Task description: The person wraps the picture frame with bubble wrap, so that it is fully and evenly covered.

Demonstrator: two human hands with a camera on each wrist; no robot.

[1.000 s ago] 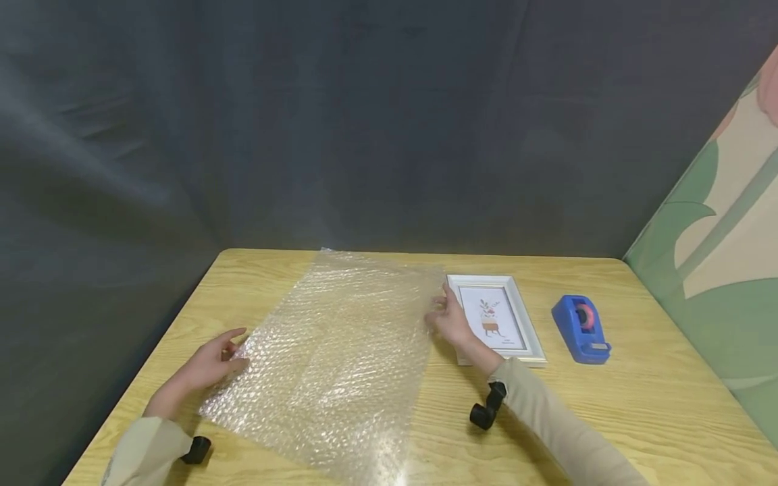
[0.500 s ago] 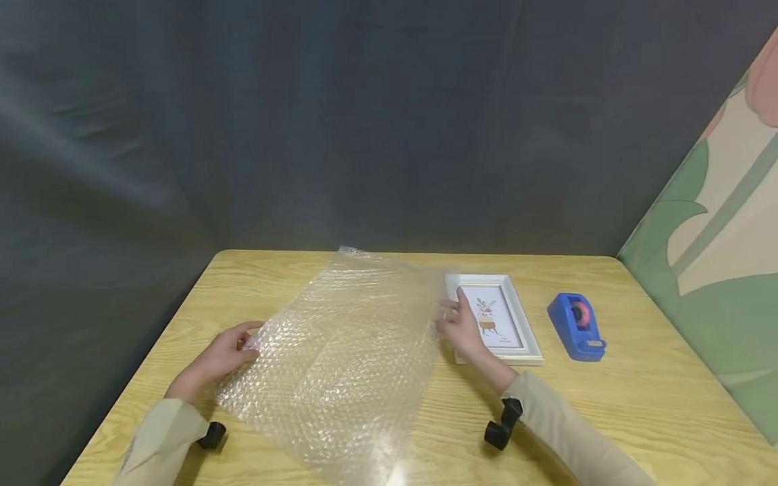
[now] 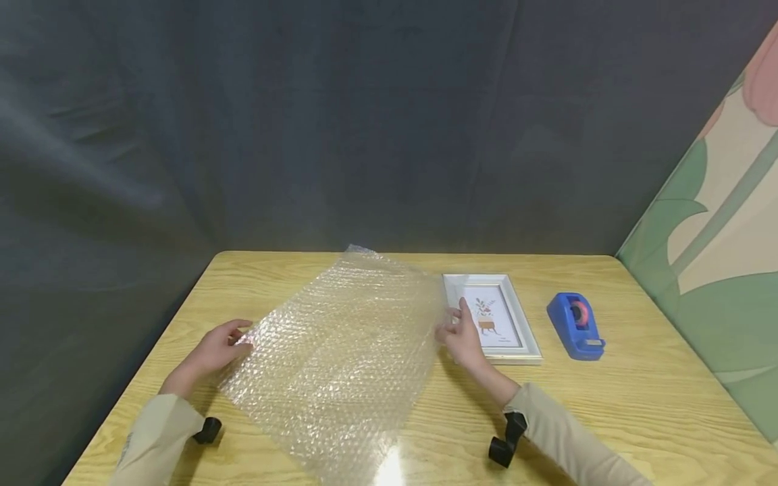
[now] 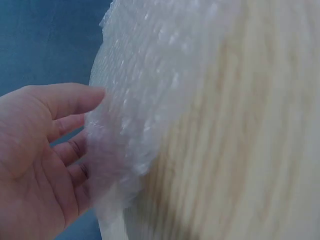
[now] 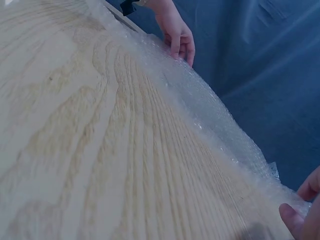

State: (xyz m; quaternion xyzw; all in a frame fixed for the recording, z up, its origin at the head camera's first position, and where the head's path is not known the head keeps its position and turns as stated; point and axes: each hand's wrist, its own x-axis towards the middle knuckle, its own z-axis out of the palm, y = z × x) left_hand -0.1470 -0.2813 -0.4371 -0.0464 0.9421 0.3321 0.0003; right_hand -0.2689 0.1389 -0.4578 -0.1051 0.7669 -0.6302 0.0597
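A clear sheet of bubble wrap (image 3: 340, 344) spans the space between both hands, above the wooden table. Its left edge is pinched by my left hand (image 3: 213, 349); in the left wrist view the thumb (image 4: 82, 97) lies on one side of the wrap and the other fingers reach behind it. My right hand (image 3: 463, 337) holds the opposite edge and overlaps the lower left of a white picture frame (image 3: 529, 337). This frame lies flat, its plant picture facing up. Only the thumb and part of a finger of the right hand show in the right wrist view.
A blue tape dispenser (image 3: 574, 327) with a pink-cored roll stands right of the picture frame. The wooden table (image 3: 656, 391) ends at a dark curtain (image 3: 389, 135) behind and on the left. A painted wall (image 3: 729, 270) borders the right side.
Both hands have shifted the bubble wrap to the right, most of it in the first half second. Since then the left hand has drifted slightly left. The picture frame and tape dispenser have stayed put.
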